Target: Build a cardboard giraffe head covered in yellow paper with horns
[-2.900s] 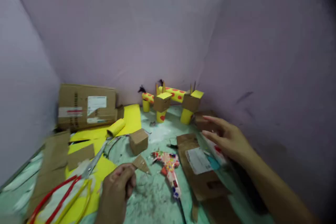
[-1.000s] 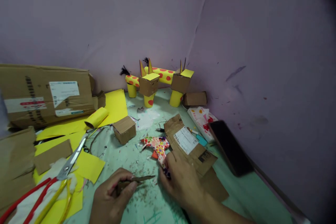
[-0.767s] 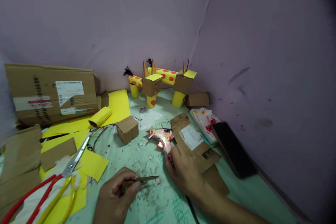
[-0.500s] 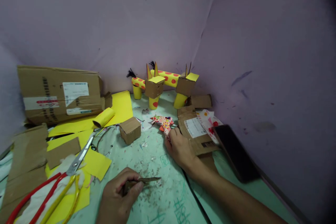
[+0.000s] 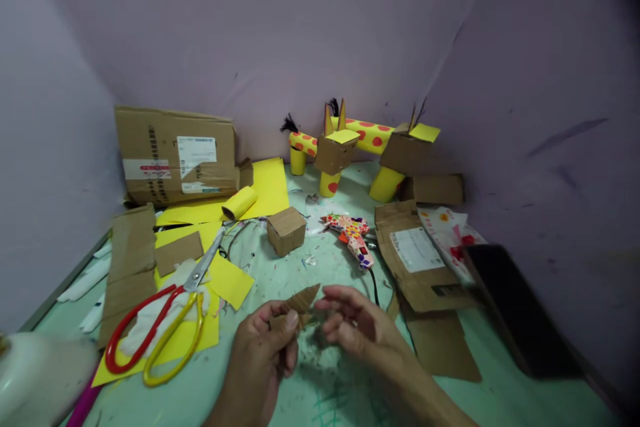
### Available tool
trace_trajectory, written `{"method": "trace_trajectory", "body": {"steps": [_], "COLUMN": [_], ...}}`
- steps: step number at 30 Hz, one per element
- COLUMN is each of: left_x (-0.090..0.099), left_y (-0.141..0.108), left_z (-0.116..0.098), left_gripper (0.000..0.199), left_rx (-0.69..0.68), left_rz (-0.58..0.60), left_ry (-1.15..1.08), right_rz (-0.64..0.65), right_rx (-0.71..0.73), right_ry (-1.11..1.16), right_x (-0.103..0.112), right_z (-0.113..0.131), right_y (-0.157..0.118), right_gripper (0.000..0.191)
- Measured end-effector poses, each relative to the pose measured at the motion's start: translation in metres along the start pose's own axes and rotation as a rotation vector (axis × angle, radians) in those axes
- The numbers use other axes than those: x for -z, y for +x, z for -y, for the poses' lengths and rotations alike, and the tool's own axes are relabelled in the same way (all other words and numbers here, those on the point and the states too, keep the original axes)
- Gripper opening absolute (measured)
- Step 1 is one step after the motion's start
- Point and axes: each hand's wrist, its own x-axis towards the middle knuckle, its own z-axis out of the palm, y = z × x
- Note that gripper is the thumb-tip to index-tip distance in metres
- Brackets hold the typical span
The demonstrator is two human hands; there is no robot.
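My left hand (image 5: 265, 350) pinches pointed pieces of brown cardboard (image 5: 305, 296) between thumb and fingers, one tip pointing up and to the right. Close by on the right, my right hand (image 5: 363, 330) has its fingers bent and apart, with nothing visible in them; its fingertips are near the cardboard, and I cannot tell if they touch it. Beyond the hands a flower-patterned glue gun (image 5: 353, 235) lies on its side, its black cord running towards me. A small cardboard box (image 5: 287, 232) rests on the table left of the glue gun.
Two yellow giraffe figures with red spots (image 5: 331, 153) (image 5: 385, 147) stand at the back wall. Large scissors (image 5: 185, 287) lie on yellow paper and white material at left. A big carton (image 5: 175, 153) leans behind. Flattened cardboard (image 5: 407, 280) and a phone (image 5: 515, 307) are at right.
My right hand has let go of the glue gun and come back beside my left hand. My left hand has kept the cardboard, turned differently. The whole view has shifted.
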Motion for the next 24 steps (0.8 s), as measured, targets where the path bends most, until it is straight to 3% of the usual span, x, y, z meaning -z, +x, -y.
{"method": "trace_trajectory", "body": {"steps": [2,6,10,14,19,24], "left_x": [0.0,0.0,0.002,0.014,0.028,0.032], "left_y": [0.0,-0.005,-0.005,0.008,0.026,0.027], "left_z": [0.005,0.016,0.012,0.0,-0.006,-0.006], "left_gripper": [0.035,0.036,0.033,0.037,0.022,0.032], "left_rx": [0.013,-0.051,-0.29,-0.548,-0.796,-0.763], "left_rz": [0.043,0.081,-0.091,-0.154,-0.203,-0.261], "left_ry": [0.066,0.31,0.575,0.837,0.882,0.87], "right_rz": [0.058,-0.001,-0.123,-0.083,-0.097,-0.204], "right_rx": [-0.062,-0.095,-0.107,-0.123,0.145,0.391], "right_ry": [0.096,0.077,0.021,-0.135,-0.644,-0.797], "right_x": [-0.01,-0.012,0.0,0.004,0.003,-0.009], "right_z": [-0.011,-0.021,-0.023,-0.028,-0.014,0.024], "right_y": [-0.001,0.002,0.004,0.006,0.002,0.035], "right_gripper": [0.052,0.043,0.04,0.042,0.042,0.042]}}
